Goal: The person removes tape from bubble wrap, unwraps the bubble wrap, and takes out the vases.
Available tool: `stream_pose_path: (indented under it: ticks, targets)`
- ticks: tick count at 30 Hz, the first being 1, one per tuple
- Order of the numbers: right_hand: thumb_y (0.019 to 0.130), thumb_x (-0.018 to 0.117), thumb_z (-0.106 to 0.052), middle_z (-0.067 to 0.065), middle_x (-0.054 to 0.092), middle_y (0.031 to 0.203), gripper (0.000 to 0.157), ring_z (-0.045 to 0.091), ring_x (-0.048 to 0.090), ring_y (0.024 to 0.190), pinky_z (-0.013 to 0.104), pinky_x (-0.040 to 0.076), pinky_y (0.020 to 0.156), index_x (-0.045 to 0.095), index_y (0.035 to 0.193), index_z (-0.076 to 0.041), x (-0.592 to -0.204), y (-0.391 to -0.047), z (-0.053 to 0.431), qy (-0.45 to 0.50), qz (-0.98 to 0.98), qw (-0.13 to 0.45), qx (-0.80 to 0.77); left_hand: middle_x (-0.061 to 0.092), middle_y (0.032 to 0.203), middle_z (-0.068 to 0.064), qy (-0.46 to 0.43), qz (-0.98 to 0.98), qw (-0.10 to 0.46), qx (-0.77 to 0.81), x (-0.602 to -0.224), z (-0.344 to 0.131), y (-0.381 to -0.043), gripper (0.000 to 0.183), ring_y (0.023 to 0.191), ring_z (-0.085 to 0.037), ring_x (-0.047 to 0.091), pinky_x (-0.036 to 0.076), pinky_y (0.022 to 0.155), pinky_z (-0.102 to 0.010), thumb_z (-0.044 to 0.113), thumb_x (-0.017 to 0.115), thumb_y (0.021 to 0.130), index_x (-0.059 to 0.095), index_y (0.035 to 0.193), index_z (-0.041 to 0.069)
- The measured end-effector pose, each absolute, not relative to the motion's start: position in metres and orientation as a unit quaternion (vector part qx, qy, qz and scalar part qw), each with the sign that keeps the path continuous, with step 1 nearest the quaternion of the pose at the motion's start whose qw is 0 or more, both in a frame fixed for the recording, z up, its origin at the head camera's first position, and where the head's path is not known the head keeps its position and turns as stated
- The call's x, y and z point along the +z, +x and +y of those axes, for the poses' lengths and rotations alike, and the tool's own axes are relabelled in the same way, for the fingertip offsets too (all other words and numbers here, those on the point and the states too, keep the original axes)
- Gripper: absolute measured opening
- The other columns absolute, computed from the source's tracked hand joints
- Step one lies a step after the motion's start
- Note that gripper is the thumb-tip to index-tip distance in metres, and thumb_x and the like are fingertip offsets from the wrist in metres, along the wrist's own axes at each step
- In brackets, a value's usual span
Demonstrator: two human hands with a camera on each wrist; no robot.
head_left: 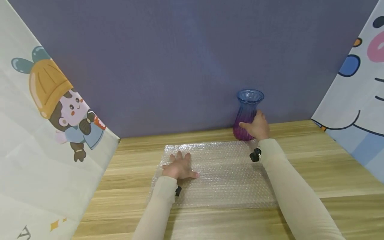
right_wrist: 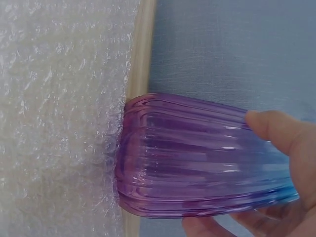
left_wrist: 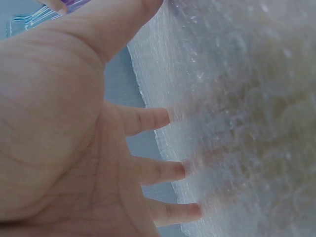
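Observation:
A ribbed glass vase (head_left: pixel 248 113), blue at its flared rim and purple toward the base, stands upright at the back right of the table. My right hand (head_left: pixel 257 127) grips its side, thumb and fingers on opposite sides of the body in the right wrist view. The vase's base (right_wrist: pixel 136 158) is right at the back edge of a sheet of bubble wrap (head_left: pixel 222 173) spread flat on the table. On the left part of that sheet rests my left hand (head_left: pixel 179 167), its fingers spread and straight, fingertips (left_wrist: pixel 190 211) touching the wrap.
The wood-grain table (head_left: pixel 126 186) ends at a grey-blue back panel (head_left: pixel 168 73). Printed white cloth walls, one at the left (head_left: pixel 24 140) and one at the right (head_left: pixel 339 100), enclose the sides. Both sleeved forearms reach over the table's front.

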State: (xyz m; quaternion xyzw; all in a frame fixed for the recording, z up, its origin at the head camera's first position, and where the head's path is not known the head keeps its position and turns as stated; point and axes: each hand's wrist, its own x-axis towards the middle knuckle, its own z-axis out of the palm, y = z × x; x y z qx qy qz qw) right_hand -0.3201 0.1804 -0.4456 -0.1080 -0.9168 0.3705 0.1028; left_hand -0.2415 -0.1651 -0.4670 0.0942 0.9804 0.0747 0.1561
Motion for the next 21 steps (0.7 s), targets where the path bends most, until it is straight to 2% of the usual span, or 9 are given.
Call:
stream_pose_path:
  ticks: [16, 21]
  targets:
    - [0.093, 0.072, -0.044, 0.042, 0.019, 0.16, 0.11, 0.061, 0.029, 0.144, 0.069, 0.028, 0.12, 0.003, 0.158, 0.012, -0.447, -0.32, 0.177, -0.101, -0.916, 0.094, 0.376, 0.011, 0.17, -0.026, 0.088, 0.98, 0.166, 0.073, -0.467, -0.167, -0.24, 0.108, 0.152, -0.06, 0.011, 0.029, 0.093, -0.092, 0.063, 0.077, 0.08, 0.026, 0.163, 0.016]
    - [0.092, 0.073, -0.044, 0.043, 0.021, 0.158, 0.109, 0.061, 0.029, 0.143, 0.069, 0.028, 0.12, 0.006, 0.158, 0.013, -0.455, -0.325, 0.178, -0.08, -0.913, 0.119, 0.381, 0.011, 0.17, -0.026, 0.084, 0.979, 0.169, 0.071, -0.466, -0.168, -0.24, 0.108, 0.152, -0.059, 0.012, 0.03, 0.096, -0.091, 0.064, 0.076, 0.08, 0.026, 0.163, 0.016]
